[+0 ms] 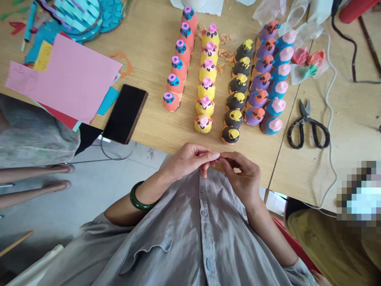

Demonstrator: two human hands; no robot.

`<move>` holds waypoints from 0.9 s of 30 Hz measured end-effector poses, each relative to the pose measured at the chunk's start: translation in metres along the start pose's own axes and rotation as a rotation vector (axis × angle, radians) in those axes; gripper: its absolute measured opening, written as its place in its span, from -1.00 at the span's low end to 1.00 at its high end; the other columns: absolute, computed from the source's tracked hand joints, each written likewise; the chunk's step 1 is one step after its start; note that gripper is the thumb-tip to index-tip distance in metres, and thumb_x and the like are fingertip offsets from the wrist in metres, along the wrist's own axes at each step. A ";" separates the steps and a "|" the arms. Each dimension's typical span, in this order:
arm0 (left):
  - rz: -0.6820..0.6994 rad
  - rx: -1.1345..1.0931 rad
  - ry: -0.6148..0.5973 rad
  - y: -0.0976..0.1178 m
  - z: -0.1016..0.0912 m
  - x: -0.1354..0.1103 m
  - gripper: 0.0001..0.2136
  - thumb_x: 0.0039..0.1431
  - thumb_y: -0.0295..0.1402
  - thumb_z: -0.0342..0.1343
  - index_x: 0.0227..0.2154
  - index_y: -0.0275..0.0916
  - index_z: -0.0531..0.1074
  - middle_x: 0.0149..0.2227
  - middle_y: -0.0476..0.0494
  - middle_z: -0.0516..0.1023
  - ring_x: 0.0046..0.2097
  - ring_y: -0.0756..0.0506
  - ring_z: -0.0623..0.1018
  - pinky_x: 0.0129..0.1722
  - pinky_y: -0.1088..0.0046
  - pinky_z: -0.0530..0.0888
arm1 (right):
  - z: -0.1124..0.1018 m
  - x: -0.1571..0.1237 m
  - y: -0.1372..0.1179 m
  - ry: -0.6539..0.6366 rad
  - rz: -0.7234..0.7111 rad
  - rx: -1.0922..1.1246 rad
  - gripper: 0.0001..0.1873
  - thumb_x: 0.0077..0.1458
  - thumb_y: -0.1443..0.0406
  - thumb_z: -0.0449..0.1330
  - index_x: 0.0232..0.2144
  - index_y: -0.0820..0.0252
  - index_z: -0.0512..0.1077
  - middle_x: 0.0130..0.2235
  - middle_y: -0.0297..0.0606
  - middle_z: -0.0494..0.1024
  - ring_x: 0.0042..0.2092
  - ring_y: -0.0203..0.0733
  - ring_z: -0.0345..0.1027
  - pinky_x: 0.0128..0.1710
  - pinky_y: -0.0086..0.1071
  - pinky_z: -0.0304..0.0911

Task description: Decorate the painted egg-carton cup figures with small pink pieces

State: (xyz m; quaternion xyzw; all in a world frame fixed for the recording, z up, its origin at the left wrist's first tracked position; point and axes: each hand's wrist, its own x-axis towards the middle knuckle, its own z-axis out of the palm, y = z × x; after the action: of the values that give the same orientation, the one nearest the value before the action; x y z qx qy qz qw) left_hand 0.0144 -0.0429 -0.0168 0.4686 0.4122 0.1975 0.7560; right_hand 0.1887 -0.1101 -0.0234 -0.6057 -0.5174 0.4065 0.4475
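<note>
My left hand [190, 161] and my right hand [241, 174] meet at the table's near edge, just above my grey shirt. Both pinch a small pink piece [218, 158] between their fingertips; most of it is hidden by the fingers. A green bangle [139, 198] circles my left wrist. On the wooden table [149, 51] just beyond the hands stand rows of painted clay figures: orange ones [178, 67], yellow ones [206, 85], black ones with yellow faces [236, 99], purple ones [260, 71] and blue ones with pink tops [278, 87].
A black phone [125, 114] lies at the table edge left of the figures. Pink paper [71, 77] and other coloured sheets cover the far left. Black scissors [308, 127] lie to the right, near plastic bags with clay [306, 59] and a white cable. Another person sits at the right.
</note>
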 end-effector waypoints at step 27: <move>0.091 0.021 0.163 -0.001 0.010 -0.004 -0.71 0.23 -0.14 0.25 -0.34 -0.31 0.62 -0.65 0.06 0.46 -0.64 0.09 0.44 -0.60 0.61 0.38 | 0.009 0.003 0.000 0.161 -0.139 -0.098 -0.86 0.23 0.31 0.26 -0.16 0.14 0.59 -0.42 -0.35 0.57 -0.48 -0.34 0.33 -0.48 -0.42 0.28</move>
State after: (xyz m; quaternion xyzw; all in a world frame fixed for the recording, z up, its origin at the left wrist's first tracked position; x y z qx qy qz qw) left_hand 0.0196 -0.0515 -0.0142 0.4772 0.4528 0.2647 0.7051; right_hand 0.1806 -0.1065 -0.0258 -0.6203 -0.5399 0.2987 0.4843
